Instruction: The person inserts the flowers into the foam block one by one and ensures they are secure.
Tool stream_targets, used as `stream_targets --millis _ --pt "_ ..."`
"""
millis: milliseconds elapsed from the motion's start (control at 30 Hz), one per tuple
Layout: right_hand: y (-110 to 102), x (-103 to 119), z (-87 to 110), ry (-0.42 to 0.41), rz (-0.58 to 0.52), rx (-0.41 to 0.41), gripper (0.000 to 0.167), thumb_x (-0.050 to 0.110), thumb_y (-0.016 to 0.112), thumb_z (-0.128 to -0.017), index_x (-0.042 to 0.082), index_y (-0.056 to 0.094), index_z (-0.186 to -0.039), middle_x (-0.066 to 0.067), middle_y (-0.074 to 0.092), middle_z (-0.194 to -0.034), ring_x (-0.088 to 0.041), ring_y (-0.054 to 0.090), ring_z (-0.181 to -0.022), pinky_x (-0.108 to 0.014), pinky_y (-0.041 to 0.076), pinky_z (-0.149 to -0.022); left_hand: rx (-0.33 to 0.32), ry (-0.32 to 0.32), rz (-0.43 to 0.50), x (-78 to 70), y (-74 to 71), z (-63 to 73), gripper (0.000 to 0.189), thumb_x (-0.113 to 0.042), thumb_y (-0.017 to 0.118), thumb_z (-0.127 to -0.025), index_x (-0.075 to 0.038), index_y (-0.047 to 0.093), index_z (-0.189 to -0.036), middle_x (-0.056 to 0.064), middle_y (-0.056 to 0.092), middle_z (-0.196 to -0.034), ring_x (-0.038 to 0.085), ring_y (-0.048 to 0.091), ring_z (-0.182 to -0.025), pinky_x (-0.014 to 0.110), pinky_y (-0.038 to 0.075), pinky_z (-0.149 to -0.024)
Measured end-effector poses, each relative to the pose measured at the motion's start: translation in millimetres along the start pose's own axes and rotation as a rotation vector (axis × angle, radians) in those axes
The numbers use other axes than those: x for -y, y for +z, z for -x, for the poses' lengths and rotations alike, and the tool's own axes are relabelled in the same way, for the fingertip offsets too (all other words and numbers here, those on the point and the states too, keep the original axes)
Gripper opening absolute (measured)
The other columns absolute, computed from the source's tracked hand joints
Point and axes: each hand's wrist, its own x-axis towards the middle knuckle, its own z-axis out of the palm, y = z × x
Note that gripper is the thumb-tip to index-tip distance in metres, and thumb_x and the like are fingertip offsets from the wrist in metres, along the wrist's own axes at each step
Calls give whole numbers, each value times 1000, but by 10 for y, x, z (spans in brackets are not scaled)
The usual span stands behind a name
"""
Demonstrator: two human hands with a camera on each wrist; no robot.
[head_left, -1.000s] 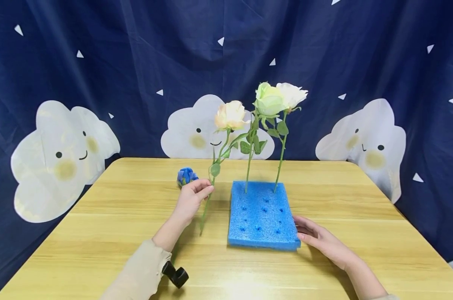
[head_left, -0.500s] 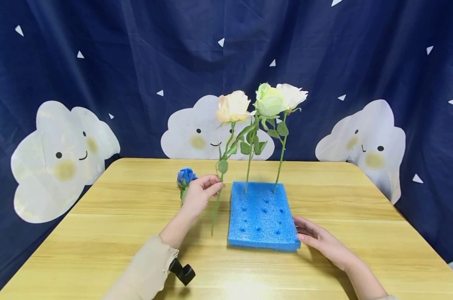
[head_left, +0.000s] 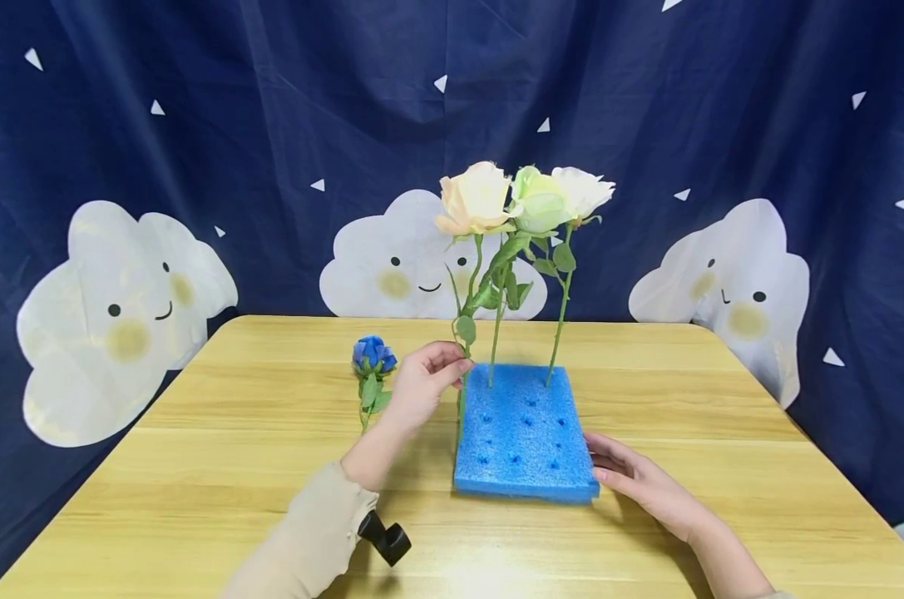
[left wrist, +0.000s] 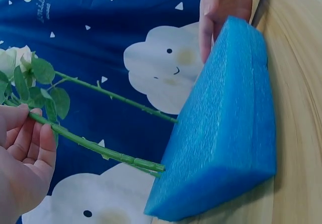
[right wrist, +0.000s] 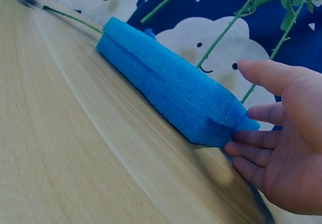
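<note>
My left hand [head_left: 420, 387] pinches the green stem of a peach-cream rose [head_left: 476, 200] between thumb and fingers, below its leaves. The rose is upright beside the left edge of a blue foam block [head_left: 522, 478]. In the right wrist view, the lower end of the held stem [right wrist: 160, 7] hangs above the foam, apart from it. My right hand [head_left: 646, 484] rests its extended fingers against the block's right side, near the front corner. A pale green rose [head_left: 535, 204] and a white rose [head_left: 586, 193] stand in the block's back part. Several small holes mark the foam's top.
A blue rose [head_left: 373, 356] lies on the wooden table [head_left: 197, 466], left of my left hand, its lower stem hidden behind the forearm. A black wrist camera mount [head_left: 386, 539] sticks out from the left sleeve. Behind the table hangs a dark blue curtain [head_left: 377, 100] with clouds.
My left hand has carried the peach-cream rose rightward and its bloom has risen, bringing the stem to the foam block's left edge. The blue rose shows more. My right hand has stayed put.
</note>
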Motion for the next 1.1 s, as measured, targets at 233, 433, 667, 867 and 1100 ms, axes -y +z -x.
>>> stream_targets --millis 233,433,667,867,1100 --pt "14 24 6 -14 -14 13 54 14 45 -98 -8 22 -142 -30 29 -141 7 41 -115 -12 35 -93 53 17 33 21 113 -16 12 5 60 -84 13 58 -93 18 65 -84 13 58 -67 24 52 -63" --pt "17 23 8 -36 -22 16 54 12 45 -98 -9 21 -142 -31 28 -141 8 41 -115 -11 35 -93 83 24 43 58 189 -13 13 5 59 -85 14 57 -94 28 62 -88 11 58 -66 24 52 -65" --pt "8 1 8 -53 -42 37 53 11 43 -99 -10 19 -142 -34 26 -141 4 44 -115 -12 36 -94 108 95 30 83 283 18 12 6 59 -85 13 58 -95 25 63 -87 22 62 -71 29 55 -67" --pt "15 7 6 -35 -17 12 53 12 45 -98 -9 22 -142 -31 30 -141 7 42 -115 -12 36 -93 170 177 40 50 426 1 8 9 58 -85 14 58 -92 29 62 -87 47 58 -77 33 56 -67" --pt "17 9 3 -42 -19 17 52 12 44 -98 -8 23 -141 -30 32 -140 5 42 -116 -12 36 -93 195 147 46 10 640 -22 10 8 59 -86 14 58 -94 29 62 -89 34 62 -74 32 55 -67"
